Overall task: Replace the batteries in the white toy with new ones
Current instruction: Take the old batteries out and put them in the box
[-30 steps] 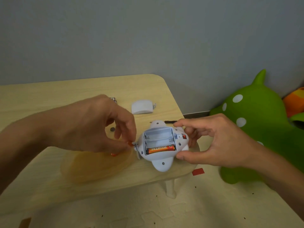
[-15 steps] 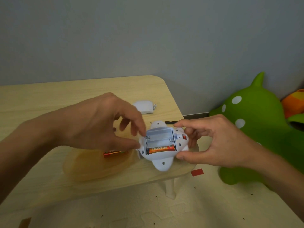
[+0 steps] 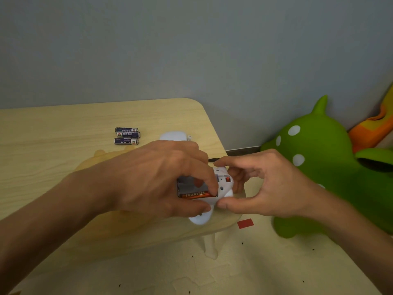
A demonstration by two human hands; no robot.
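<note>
The white toy (image 3: 223, 189) lies belly-up near the table's front right corner, its battery bay open. My right hand (image 3: 265, 186) grips the toy's right side between thumb and fingers. My left hand (image 3: 161, 177) covers the bay's left half, a fingertip pressing on the one orange battery (image 3: 196, 194) that lies in the bay's near slot. Three dark blue batteries (image 3: 127, 135) lie side by side farther back on the table. The toy's white battery cover (image 3: 174, 135) rests behind my left hand, partly hidden.
The light wooden table (image 3: 53, 167) has a translucent amber mat (image 3: 102, 158) under my left hand. A thin black tool (image 3: 212, 160) lies behind the toy. A green spotted inflatable toy (image 3: 314, 167) stands on the floor to the right, and a red tape mark (image 3: 245, 223) lies beside the table leg.
My left hand has let go of an orange battery on the mat and moved right onto the open bay, now covering it. The camera shifted, bringing the blue batteries into view.
</note>
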